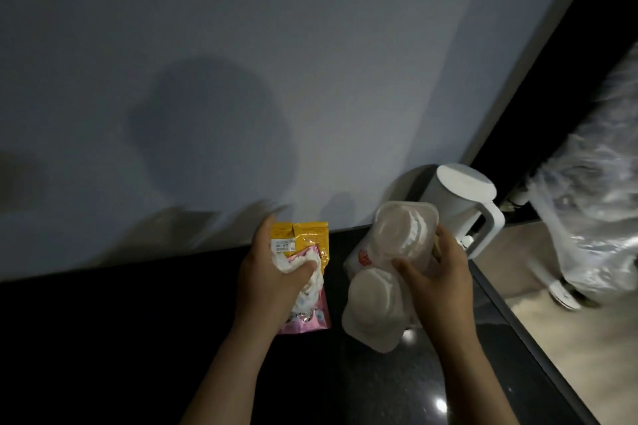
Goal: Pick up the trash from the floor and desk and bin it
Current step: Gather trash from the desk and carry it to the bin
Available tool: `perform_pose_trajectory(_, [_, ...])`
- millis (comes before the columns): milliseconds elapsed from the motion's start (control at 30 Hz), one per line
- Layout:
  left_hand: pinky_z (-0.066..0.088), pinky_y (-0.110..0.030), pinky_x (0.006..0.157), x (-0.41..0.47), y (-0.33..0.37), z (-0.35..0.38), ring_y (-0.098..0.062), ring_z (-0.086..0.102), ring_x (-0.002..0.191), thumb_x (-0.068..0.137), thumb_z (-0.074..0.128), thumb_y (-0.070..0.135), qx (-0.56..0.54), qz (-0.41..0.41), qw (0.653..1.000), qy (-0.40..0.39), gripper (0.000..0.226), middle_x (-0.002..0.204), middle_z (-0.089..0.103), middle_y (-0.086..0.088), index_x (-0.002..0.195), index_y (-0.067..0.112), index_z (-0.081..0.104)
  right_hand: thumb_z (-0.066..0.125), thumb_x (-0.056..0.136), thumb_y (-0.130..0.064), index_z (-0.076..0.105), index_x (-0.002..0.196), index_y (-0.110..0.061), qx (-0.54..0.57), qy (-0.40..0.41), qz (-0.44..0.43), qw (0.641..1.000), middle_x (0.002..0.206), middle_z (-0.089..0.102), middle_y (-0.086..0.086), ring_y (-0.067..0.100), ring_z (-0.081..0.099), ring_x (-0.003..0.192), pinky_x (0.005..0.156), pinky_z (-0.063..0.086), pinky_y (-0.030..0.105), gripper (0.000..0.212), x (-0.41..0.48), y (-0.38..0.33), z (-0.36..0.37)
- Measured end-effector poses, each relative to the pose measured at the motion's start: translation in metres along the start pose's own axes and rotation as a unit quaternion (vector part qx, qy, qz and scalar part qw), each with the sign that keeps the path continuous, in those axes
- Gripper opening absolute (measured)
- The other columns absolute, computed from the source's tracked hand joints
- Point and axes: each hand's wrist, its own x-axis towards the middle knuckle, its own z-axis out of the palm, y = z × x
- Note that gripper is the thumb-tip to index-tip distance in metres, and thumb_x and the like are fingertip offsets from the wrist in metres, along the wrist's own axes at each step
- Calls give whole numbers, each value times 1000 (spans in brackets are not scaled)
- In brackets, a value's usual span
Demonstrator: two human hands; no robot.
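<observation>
Currently, head view: two hands are working over the dark worktop, both full. The left hand is gripping three pieces of trash in one bunch: one yellow wrapper, one pink wrapper and one tissue wad, with the thumb pressing the wad onto the wrappers. The right hand is clamping one clear plastic tray with two round cups, thumb across the front, fingers behind. Can't tell if the tray's lower end is touching the surface. One white kettle is standing just behind the tray, in the far right corner by the wall. The worktop's right edge is running diagonally just beside the right hand, with the floor lying beyond it. One clear plastic bag and one white shoe are showing there, blurred. Left of the left hand, the worktop is stretching on to the frame edge.
</observation>
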Motion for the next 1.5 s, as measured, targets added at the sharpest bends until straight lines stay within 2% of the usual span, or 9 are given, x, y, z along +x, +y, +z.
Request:
perform_pose_trajectory(167, [44, -15, 76, -9, 28, 21, -9, 58, 106, 69, 82, 22, -34, 39, 996, -70, 80, 122, 60, 8, 137, 31, 40, 75, 76, -17, 43, 135, -33, -19, 60, 25, 998, 129, 53, -3, 17, 52, 118, 94, 50, 50, 69, -18, -9, -47])
perform_pose_trajectory(533, [42, -6, 62, -105, 123, 136, 6, 57, 93, 70, 82, 24, -91, 145, 954, -246, 79, 111, 59, 18, 136, 35, 40, 78, 72, -16, 49, 120, -43, -64, 263, 48, 961, 117, 59, -4, 16, 59, 108, 88, 53, 46, 62, -81, 8, -228])
perform_pose_trajectory(767, [49, -25, 88, -222, 222, 231, -7, 61, 103, 67, 83, 28, -136, 253, 903, -320, 77, 115, 62, 11, 133, 32, 44, 77, 72, -15, 43, 121, -54, -95, 390, 22, 916, 120, 53, -9, 7, 56, 107, 89, 53, 46, 71, -148, 18, -396])
perform_pose_trajectory(900, [41, -2, 75, -307, 258, 278, 15, 56, 97, 67, 83, 32, -166, 294, 870, -360, 74, 108, 57, 27, 129, 39, 43, 78, 72, -18, 38, 112, -63, -125, 438, 14, 890, 118, 48, -13, 3, 53, 101, 87, 51, 40, 73, -202, 32, -480])
perform_pose_trajectory(1033, [42, -9, 81, -381, 279, 314, 22, 51, 97, 69, 81, 37, -177, 296, 842, -415, 76, 109, 54, 32, 134, 40, 41, 78, 74, -23, 43, 124, -45, -157, 477, 33, 864, 122, 50, -9, 1, 53, 97, 81, 51, 32, 65, -252, 52, -544])
perform_pose_trajectory(1100, [35, -3, 75, -409, 288, 332, 29, 47, 91, 70, 80, 37, -177, 305, 833, -426, 77, 104, 49, 38, 135, 38, 40, 78, 75, -22, 42, 126, -45, -158, 498, 30, 852, 122, 48, -11, -6, 51, 95, 76, 44, 21, 66, -270, 61, -567])
perform_pose_trajectory(1200, [33, -7, 77, -444, 302, 359, 19, 46, 97, 70, 79, 37, -180, 311, 816, -453, 80, 119, 47, 30, 138, 38, 37, 77, 76, -19, 39, 121, -49, -162, 509, 27, 845, 118, 46, -13, -7, 49, 97, 78, 41, 16, 66, -288, 73, -598])
perform_pose_trajectory(1300, [31, -2, 71, -471, 312, 387, 33, 41, 89, 71, 79, 38, -184, 318, 801, -474, 79, 106, 40, 41, 137, 41, 37, 77, 77, -21, 38, 118, -52, -179, 527, 31, 830, 114, 46, -13, -6, 51, 96, 75, 41, 14, 64, -298, 85, -628])
perform_pose_trajectory(1500, [38, -15, 81, -501, 324, 466, 10, 52, 99, 68, 81, 37, -191, 296, 786, -508, 80, 115, 51, 25, 135, 41, 38, 77, 77, -22, 40, 123, -45, -222, 535, 32, 815, 113, 47, -14, 9, 50, 105, 84, 43, 25, 64, -286, 128, -690])
